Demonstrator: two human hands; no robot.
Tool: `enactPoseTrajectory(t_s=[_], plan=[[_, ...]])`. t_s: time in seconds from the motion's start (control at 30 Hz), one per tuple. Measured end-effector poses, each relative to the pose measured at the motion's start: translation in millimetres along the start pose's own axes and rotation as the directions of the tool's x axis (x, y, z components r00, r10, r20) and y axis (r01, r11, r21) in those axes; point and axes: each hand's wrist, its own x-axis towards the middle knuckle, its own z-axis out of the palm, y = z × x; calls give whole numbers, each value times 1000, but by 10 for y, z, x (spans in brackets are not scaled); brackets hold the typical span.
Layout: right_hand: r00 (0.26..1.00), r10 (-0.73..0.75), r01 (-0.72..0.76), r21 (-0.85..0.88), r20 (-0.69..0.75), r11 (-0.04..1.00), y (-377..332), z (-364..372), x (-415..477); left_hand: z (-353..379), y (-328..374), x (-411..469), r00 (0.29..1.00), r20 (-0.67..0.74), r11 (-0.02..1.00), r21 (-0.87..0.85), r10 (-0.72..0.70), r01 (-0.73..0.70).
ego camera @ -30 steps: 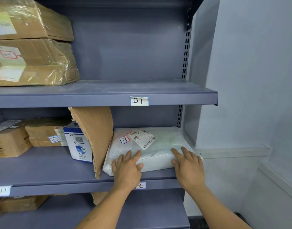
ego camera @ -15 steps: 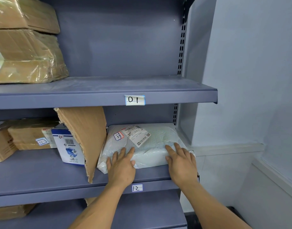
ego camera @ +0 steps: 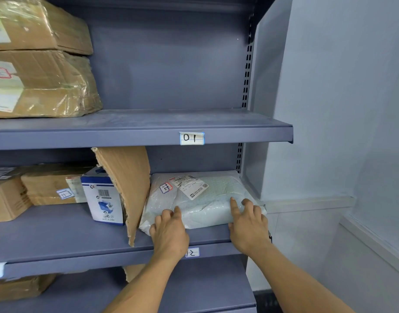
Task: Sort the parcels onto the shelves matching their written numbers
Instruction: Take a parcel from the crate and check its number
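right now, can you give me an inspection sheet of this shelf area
Surface: shelf 12, grey metal.
Job's things: parcel, white, flat on the shelf's right end, printed label up; handwritten tag hard to read.
Clutter: torn cardboard leaning beside the parcel; blue box; brown boxes further left; taped boxes on shelf 01.
Hands: left hand and right hand both rest fingers on the parcel's front edge.
Cables: nothing seen.
Surroundings: pale wall to the right.
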Motion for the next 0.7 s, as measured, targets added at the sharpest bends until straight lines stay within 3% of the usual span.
enactPoseTrajectory(t_s=[0.23,0.43,0.7], plan=[[993,-39,17,193,110,981,105,-6,-168,-74,-144,-178,995,93,957,-289,48,-19],[988,25,-61,233,153,971,102,27,-392,-58,-249,-368,993,103,987,-155,54,-38],[981,141,-174,272,136,946,89,190,-997,-23,-314,-891,991,-28,955,-266,129,-131]])
